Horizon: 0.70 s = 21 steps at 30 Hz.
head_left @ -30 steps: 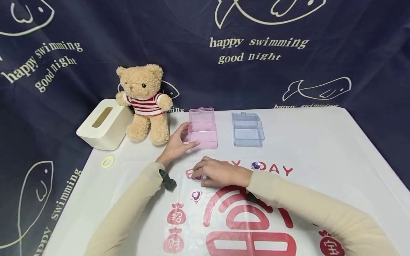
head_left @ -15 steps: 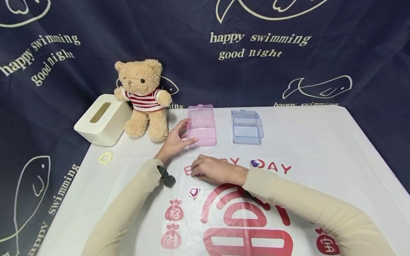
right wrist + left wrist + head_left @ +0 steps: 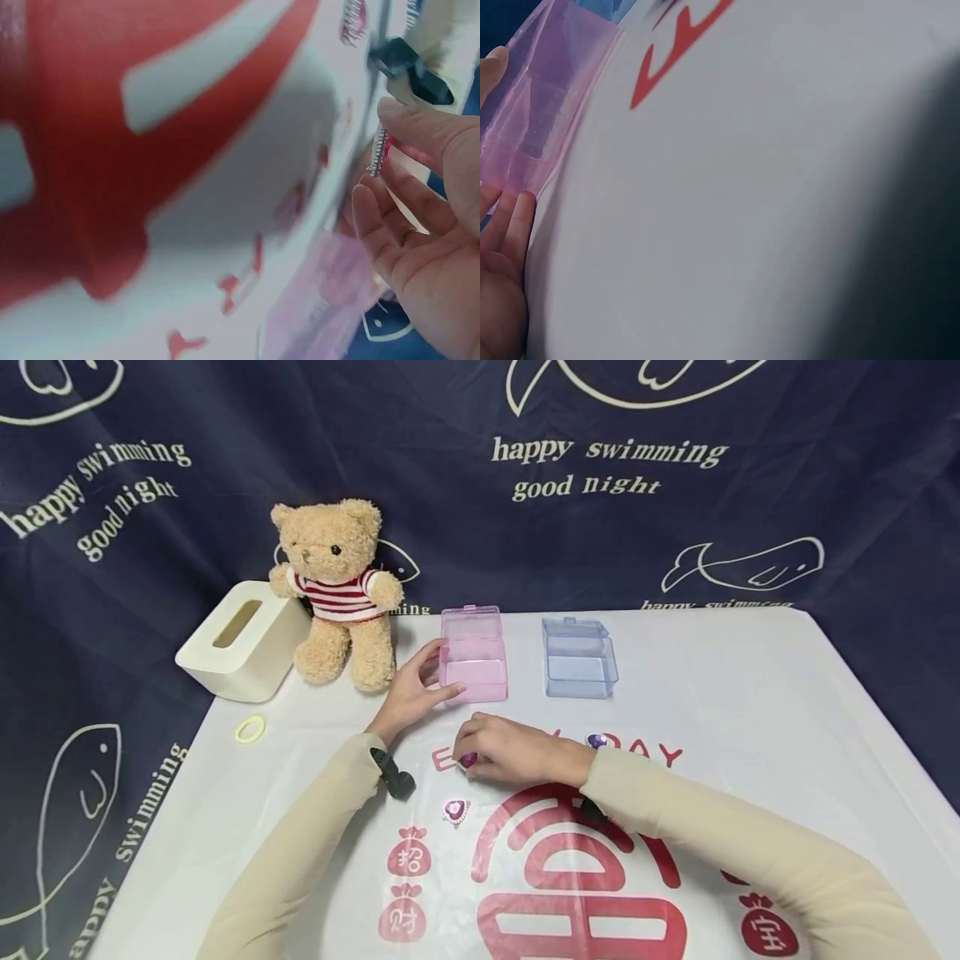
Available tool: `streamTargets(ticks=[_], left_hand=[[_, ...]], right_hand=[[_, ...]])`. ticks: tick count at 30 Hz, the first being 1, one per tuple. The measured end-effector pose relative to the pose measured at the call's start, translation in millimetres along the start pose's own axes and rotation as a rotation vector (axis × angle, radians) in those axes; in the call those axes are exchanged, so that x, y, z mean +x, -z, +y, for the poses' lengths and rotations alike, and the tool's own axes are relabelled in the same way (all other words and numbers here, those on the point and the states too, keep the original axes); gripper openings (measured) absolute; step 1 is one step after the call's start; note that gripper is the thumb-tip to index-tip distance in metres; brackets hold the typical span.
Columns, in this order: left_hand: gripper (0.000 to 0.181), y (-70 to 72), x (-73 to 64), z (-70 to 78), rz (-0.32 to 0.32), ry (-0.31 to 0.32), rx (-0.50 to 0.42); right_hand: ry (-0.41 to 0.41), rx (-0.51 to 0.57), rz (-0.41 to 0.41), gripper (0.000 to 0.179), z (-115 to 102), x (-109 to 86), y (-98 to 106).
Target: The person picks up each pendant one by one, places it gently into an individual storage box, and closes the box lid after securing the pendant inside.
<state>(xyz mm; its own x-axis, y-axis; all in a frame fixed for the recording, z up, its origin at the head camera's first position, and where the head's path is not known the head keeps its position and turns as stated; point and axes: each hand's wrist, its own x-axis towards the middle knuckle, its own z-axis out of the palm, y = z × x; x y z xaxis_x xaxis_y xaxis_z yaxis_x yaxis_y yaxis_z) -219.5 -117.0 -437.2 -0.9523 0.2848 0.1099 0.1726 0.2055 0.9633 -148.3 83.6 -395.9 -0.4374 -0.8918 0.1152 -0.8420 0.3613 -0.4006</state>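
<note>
In the head view, my left hand (image 3: 408,695) steadies an open pink plastic box (image 3: 483,672), thumb at its front corner and fingers along its left side. The left wrist view has the box (image 3: 551,97) between thumb and fingers. My right hand (image 3: 513,750) pinches a magenta heart-shaped gem (image 3: 468,761) just in front of the box. Its silver beaded edge (image 3: 379,152) shows between thumb and fingers in the right wrist view. A similar magenta heart gem (image 3: 455,812) lies on the table nearer me. A purple gem (image 3: 597,741) lies beyond my right sleeve.
An open blue plastic box (image 3: 581,675) stands to the right of the pink one. At the left are a teddy bear (image 3: 337,597) in a striped shirt, a white tissue box (image 3: 258,668) and a pale yellow ring (image 3: 250,729). A dark printed curtain hangs behind the table.
My right hand first closes over the magenta gem on the table, then shifts slightly, with the gem now showing at its fingertips. My left hand stays on the pink box.
</note>
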Motion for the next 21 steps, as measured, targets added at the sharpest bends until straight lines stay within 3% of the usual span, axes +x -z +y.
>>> streamTargets(ticks=[7,14,21], left_hand=[[0.082,2.6,7.8,-22.5,0.026,-0.002,0.057],[0.082,3.7,8.6,-27.0,0.032,-0.03,0.061],[0.083,0.3,6.4,-28.4,0.054,-0.012,0.089]], right_hand=[[-0.006,-0.005,0.13,0.017,5.7,2.5,30.6],[0.0,-0.027,0.311,0.017,20.8,12.7,54.7],[-0.028,-0.072,0.35,0.02,36.9,27.9,59.9]])
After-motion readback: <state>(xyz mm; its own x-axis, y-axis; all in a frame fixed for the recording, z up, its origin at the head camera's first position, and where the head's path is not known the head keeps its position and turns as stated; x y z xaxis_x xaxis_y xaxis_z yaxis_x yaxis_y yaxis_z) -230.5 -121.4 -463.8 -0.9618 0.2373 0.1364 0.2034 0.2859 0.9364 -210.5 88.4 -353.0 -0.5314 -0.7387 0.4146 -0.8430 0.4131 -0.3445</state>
